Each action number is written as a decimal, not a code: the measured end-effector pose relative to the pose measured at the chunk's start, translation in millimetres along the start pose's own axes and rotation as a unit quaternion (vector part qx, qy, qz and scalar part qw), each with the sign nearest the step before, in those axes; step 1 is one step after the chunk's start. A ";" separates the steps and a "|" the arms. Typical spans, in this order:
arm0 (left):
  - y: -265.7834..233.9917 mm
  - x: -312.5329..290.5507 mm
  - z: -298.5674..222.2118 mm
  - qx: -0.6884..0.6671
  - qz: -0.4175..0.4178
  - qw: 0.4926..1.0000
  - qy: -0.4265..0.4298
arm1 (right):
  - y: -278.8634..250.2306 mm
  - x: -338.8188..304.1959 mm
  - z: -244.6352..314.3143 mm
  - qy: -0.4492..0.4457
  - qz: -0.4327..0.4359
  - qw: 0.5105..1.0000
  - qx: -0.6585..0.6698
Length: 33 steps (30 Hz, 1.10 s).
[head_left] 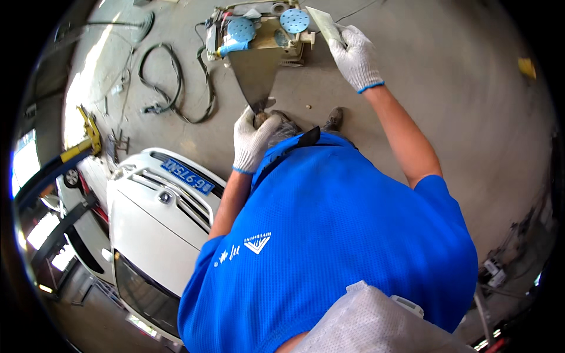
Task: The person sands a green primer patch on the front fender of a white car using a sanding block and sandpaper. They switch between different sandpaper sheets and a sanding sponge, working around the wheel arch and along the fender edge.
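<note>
Nearest the lens, a blue shirt [353,235] fills the lower view, with a grey woven cloth [371,323] at the bottom edge. Up ahead, the left hand [252,140], in a white glove, has its fingers closed around the handle of a wide putty knife [254,73], blade pointing away. Further out, the gloved right hand [355,56] pinches a smaller scraper [323,23] above a cluttered tool cart [259,29]. Beside the left arm stands a white car [159,217].

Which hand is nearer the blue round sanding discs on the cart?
Right. The right hand, gloved and holding a small flat scraper, is just beside the blue round sanding discs. The left hand grips the wide putty knife by its handle, well below them.
</note>
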<state>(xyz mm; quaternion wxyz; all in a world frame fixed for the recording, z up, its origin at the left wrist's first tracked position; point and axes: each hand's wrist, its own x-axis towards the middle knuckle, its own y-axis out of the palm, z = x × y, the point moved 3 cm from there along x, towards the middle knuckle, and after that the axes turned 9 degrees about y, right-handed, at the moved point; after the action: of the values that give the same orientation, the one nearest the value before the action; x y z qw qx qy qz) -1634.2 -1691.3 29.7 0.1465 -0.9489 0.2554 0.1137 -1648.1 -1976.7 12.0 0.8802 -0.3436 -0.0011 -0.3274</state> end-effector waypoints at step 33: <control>-194.4 114.8 88.9 -0.215 -0.199 0.948 -0.121 | 148.3 7.8 8.1 0.312 0.711 0.623 -0.093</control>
<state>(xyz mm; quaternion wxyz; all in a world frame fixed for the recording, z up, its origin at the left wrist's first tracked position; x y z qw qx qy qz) -1449.3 -1552.5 -43.7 -0.0113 -0.9685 0.0109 0.2485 -1554.7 -1894.8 -69.6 0.7495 -0.1944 0.5489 0.3147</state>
